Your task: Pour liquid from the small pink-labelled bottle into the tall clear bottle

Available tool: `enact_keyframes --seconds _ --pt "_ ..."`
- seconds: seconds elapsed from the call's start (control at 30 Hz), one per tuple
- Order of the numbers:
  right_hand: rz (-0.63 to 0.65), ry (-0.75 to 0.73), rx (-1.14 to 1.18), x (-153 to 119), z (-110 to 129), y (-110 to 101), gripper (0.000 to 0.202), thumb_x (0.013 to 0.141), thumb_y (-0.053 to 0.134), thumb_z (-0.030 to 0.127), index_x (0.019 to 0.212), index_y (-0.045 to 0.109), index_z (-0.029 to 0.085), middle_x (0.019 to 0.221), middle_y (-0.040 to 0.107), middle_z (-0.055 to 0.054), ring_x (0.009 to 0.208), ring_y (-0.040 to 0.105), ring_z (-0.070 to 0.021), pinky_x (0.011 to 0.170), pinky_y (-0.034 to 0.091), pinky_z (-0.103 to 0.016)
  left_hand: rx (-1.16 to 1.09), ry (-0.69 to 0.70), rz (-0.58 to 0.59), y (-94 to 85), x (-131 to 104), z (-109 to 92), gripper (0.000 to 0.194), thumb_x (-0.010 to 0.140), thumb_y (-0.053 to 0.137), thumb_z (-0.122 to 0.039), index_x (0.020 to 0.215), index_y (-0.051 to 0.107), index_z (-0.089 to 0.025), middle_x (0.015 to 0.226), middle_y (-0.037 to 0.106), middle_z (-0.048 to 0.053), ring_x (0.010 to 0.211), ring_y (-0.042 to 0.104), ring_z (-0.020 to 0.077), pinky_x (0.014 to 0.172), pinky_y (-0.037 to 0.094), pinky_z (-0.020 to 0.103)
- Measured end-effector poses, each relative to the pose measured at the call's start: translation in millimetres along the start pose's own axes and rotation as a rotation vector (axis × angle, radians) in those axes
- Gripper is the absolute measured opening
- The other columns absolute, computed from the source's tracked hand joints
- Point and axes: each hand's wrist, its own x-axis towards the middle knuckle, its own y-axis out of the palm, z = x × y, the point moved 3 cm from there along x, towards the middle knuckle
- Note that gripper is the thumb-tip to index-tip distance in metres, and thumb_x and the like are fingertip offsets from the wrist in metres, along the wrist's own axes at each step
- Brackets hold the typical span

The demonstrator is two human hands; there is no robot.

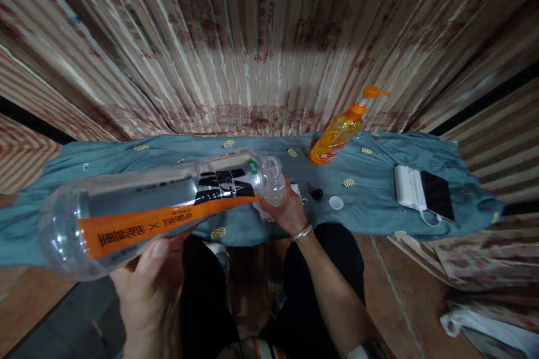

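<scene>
My left hand point(149, 291) is closed round the body of a large clear plastic drink bottle point(168, 210) with a silver and orange label. The bottle lies almost level, its neck pointing right. At its mouth, my right hand point(289, 210) grips a small clear plastic container point(275, 188); the two mouths meet or nearly meet, and I cannot tell which. Any liquid passing between them is not visible. Below the right hand, a piece of white paper point(266, 214) shows on the cloth. A small black cap point(316, 194) and a white round lid point(336, 202) lie just right of that hand.
An orange pump bottle point(337, 137) stands at the back of the table, which has a teal cloth point(261, 238) over it. Farther right lie a white device point(409, 188) with a cable and a dark phone-like slab point(437, 195). Striped curtains point(269, 39) hang behind.
</scene>
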Motion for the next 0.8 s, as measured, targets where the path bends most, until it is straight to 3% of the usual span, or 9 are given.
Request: enact_keyframes --seconds 0.8 --pt "-0.019 -0.018 0.009 -0.7 -0.2 1.2 0.068 0.078 0.078 0.039 0.138 0.056 0.017 0.116 0.081 -0.013 0.105 0.079 -0.0316 0.089 0.063 -0.039 0.002 -0.002 0.003 -0.6 0.1 0.0 0.051 0.054 0.096 -0.040 0.103 0.082 -0.035 0.097 0.079 0.002 0.124 0.068 0.0366 0.116 0.049 0.070"
